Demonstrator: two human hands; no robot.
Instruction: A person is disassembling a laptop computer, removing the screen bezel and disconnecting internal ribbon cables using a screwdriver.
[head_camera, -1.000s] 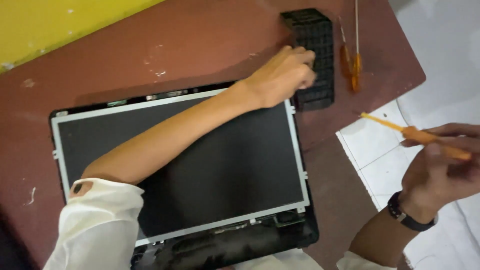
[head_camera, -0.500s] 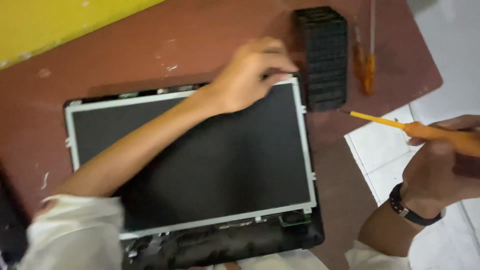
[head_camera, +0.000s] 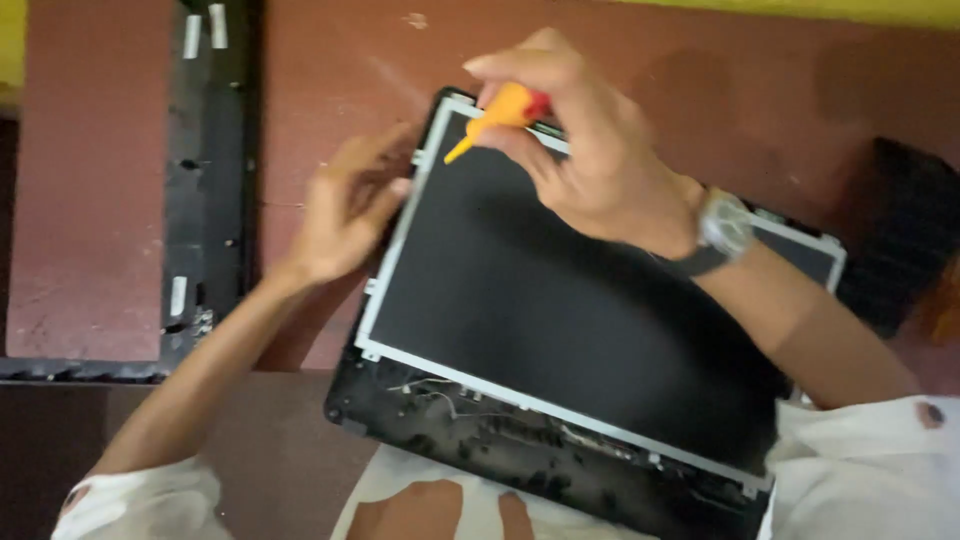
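Observation:
A bare laptop screen panel (head_camera: 560, 320) with a silver metal frame lies in its black back cover (head_camera: 480, 440) on a reddish-brown table (head_camera: 320, 80). My right hand (head_camera: 580, 150) is shut on an orange-handled screwdriver (head_camera: 495, 112), its tip down at the panel's upper left corner. A dark watch (head_camera: 722, 232) sits on that wrist. My left hand (head_camera: 345, 205) rests its fingers on the panel's left edge, just beside that corner.
A black plastic screen bezel (head_camera: 205, 190) lies on the table at the left. A black ridged block (head_camera: 905, 235) lies at the right edge, blurred. White sleeves show at the bottom.
The view has swung left and the panel now sits rotated. My right hand has brought the screwdriver over to the panel's corner. My left hand has left the black block for the panel's left edge.

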